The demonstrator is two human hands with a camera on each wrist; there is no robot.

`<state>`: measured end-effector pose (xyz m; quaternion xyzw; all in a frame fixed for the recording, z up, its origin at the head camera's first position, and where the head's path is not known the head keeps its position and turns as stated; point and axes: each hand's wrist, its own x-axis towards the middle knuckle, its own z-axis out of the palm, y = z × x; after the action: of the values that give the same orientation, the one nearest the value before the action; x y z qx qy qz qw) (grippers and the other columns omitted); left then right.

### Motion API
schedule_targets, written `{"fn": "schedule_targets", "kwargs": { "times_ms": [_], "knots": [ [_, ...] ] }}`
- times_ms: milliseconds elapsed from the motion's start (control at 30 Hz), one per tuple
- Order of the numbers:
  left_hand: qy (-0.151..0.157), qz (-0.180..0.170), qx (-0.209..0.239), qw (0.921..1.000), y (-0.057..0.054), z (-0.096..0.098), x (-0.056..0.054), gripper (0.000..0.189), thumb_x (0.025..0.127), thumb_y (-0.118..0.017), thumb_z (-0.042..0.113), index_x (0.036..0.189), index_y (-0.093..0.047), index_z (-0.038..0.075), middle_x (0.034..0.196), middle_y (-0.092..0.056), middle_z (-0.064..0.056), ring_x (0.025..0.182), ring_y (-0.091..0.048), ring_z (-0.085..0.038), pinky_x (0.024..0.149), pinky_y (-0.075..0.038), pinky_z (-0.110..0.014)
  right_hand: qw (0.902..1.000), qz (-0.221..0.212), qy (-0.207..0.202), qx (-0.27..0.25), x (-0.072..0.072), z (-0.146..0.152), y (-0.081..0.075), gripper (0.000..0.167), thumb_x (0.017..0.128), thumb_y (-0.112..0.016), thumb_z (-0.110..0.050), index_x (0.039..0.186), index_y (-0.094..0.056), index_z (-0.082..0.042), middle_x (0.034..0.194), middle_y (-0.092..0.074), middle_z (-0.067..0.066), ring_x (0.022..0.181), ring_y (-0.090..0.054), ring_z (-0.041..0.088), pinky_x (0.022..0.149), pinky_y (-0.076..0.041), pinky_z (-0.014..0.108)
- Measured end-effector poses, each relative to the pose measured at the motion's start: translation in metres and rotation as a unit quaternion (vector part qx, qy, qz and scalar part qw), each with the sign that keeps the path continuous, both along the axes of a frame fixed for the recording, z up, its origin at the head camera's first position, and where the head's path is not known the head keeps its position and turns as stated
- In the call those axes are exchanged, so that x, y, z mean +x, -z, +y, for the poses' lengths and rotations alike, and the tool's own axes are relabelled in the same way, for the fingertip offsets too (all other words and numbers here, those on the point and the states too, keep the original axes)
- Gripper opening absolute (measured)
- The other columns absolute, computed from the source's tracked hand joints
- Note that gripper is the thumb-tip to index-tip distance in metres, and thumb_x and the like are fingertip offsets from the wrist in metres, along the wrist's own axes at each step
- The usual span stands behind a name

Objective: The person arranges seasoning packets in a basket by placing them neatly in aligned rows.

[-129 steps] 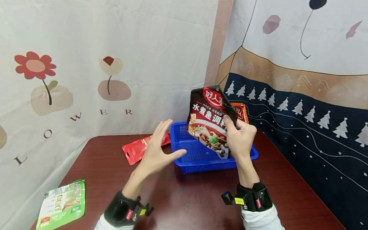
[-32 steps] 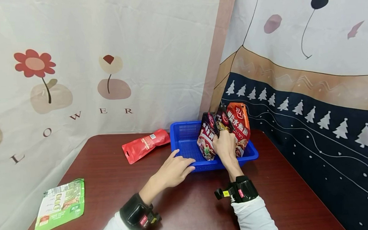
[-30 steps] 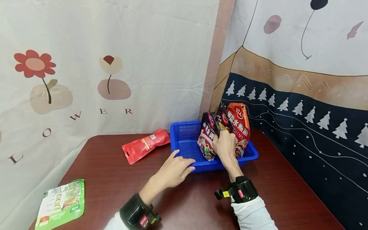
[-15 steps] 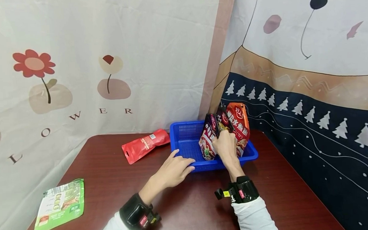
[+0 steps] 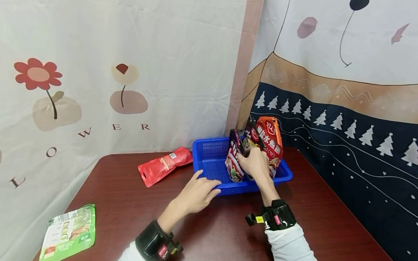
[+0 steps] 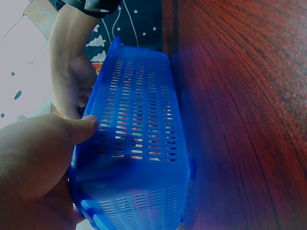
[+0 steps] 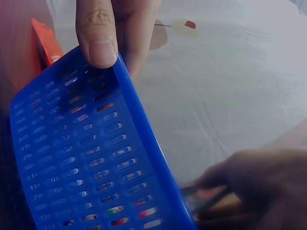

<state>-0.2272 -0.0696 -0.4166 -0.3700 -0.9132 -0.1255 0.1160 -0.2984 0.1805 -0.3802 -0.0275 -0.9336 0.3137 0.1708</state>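
Observation:
My left hand (image 5: pixel 195 193) grips the near left rim of a blue perforated plastic basket (image 5: pixel 209 146). In the left wrist view its thumb presses the basket's outer wall (image 6: pixel 139 100), fingers on the inside. Several seasoning pouches stand upright at the basket's right: a dark purple-red pouch (image 5: pixel 232 160), a black pouch (image 5: pixel 250 138) and an orange-red pouch (image 5: pixel 273 138). My right hand (image 5: pixel 256 163) is down among them, its thumb against the dark purple-red pouch. Blurred in the right wrist view, that hand (image 7: pixel 264 177) pinches a dark pouch edge; its fingertips are partly hidden.
A red pouch (image 5: pixel 165 166) lies on the brown table (image 5: pixel 136 213) left of the basket. A green pouch (image 5: pixel 69 237) lies flat near the table's left edge. Printed cloth (image 5: pixel 179 70) hangs behind and along the right side.
The dark purple-red pouch, held up in my right hand seconds ago, now stands in the basket. My left hand came down onto the rim. Lately the right hand and thumb shifted slightly.

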Motion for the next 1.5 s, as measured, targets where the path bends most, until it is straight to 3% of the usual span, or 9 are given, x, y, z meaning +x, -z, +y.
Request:
{"fn": "schedule_targets", "kwargs": {
  "times_ms": [133,267,533,600,767,867,1100,1233,1500],
  "knots": [
    [0.002,-0.005,0.004,1.0,0.0,0.0,0.0,0.032,0.115,-0.066,0.026,0.139,-0.078,0.009,0.13,-0.086,-0.007,0.122,-0.079,-0.029,0.133,-0.039,-0.067,0.9999,-0.002,-0.011,-0.009,0.0,-0.002,0.0,0.051,0.102,-0.077,-0.044,0.13,-0.077,-0.001,0.129,-0.081,0.026,0.119,-0.075,0.05,0.098,-0.06,0.061],
    [0.005,-0.002,0.006,1.0,0.0,0.0,-0.001,0.032,0.115,-0.066,0.026,0.139,-0.078,0.009,0.129,-0.086,-0.008,0.121,-0.079,-0.029,0.132,-0.039,-0.068,0.9996,-0.001,-0.021,-0.021,0.0,-0.003,0.0,0.055,0.104,-0.074,-0.046,0.136,-0.074,-0.002,0.135,-0.079,0.024,0.126,-0.073,0.048,0.104,-0.059,0.062],
    [0.003,-0.002,0.004,1.0,0.001,-0.001,-0.001,0.032,0.115,-0.065,0.026,0.139,-0.078,0.009,0.13,-0.086,-0.007,0.122,-0.079,-0.028,0.132,-0.04,-0.068,0.9988,0.015,-0.029,-0.035,0.0,-0.003,0.002,0.047,0.106,-0.073,-0.045,0.124,-0.081,-0.002,0.119,-0.084,0.022,0.101,-0.08,0.041,0.086,-0.065,0.056],
    [0.002,-0.001,0.002,1.0,0.001,0.0,-0.001,0.032,0.115,-0.065,0.026,0.139,-0.078,0.009,0.13,-0.086,-0.007,0.122,-0.079,-0.028,0.132,-0.04,-0.068,0.9988,0.022,-0.03,-0.033,0.001,-0.003,0.002,0.042,0.108,-0.073,-0.043,0.118,-0.083,-0.003,0.105,-0.085,0.021,0.087,-0.078,0.037,0.076,-0.063,0.051],
    [0.001,-0.004,0.003,1.0,0.001,0.0,-0.001,0.032,0.115,-0.066,0.026,0.139,-0.078,0.009,0.13,-0.086,-0.007,0.122,-0.079,-0.028,0.133,-0.039,-0.068,0.9989,0.029,-0.025,-0.027,-0.001,-0.002,0.001,0.048,0.111,-0.065,-0.033,0.07,-0.063,-0.008,0.058,-0.052,0.005,0.056,-0.049,0.025,0.059,-0.039,0.036],
    [0.0,-0.003,0.004,1.0,0.001,0.001,-0.001,0.031,0.115,-0.066,0.026,0.139,-0.078,0.009,0.13,-0.086,-0.007,0.122,-0.079,-0.028,0.132,-0.039,-0.068,0.999,0.026,-0.018,-0.03,-0.001,-0.001,0.001,0.056,0.111,-0.062,-0.028,0.06,-0.043,-0.015,0.054,-0.038,0.0,0.054,-0.043,0.024,0.057,-0.035,0.034],
    [0.0,0.004,0.003,1.0,0.0,0.001,-0.001,0.031,0.114,-0.066,0.027,0.139,-0.078,0.01,0.127,-0.086,-0.006,0.119,-0.079,-0.028,0.133,-0.039,-0.066,0.9978,0.05,-0.006,-0.043,-0.018,0.009,0.015,0.055,0.107,-0.062,-0.03,0.056,-0.047,-0.016,0.061,-0.064,0.009,0.065,-0.066,0.033,0.056,-0.047,0.046],
    [0.001,0.003,0.004,1.0,0.0,0.001,-0.001,0.032,0.114,-0.067,0.027,0.139,-0.078,0.01,0.128,-0.086,-0.007,0.119,-0.079,-0.029,0.132,-0.039,-0.067,0.997,0.063,-0.009,-0.044,-0.029,0.014,0.026,0.056,0.106,-0.061,-0.031,0.055,-0.044,-0.017,0.057,-0.061,0.009,0.061,-0.064,0.032,0.053,-0.045,0.048],
    [0.001,-0.004,0.004,1.0,0.0,0.001,0.0,0.032,0.115,-0.066,0.027,0.139,-0.078,0.01,0.129,-0.086,-0.007,0.121,-0.079,-0.029,0.133,-0.038,-0.067,0.9972,0.025,0.006,-0.071,-0.006,0.004,0.005,0.055,0.109,-0.063,-0.028,0.058,-0.047,-0.014,0.055,-0.053,0.005,0.058,-0.057,0.029,0.054,-0.042,0.036]
  ]
}}
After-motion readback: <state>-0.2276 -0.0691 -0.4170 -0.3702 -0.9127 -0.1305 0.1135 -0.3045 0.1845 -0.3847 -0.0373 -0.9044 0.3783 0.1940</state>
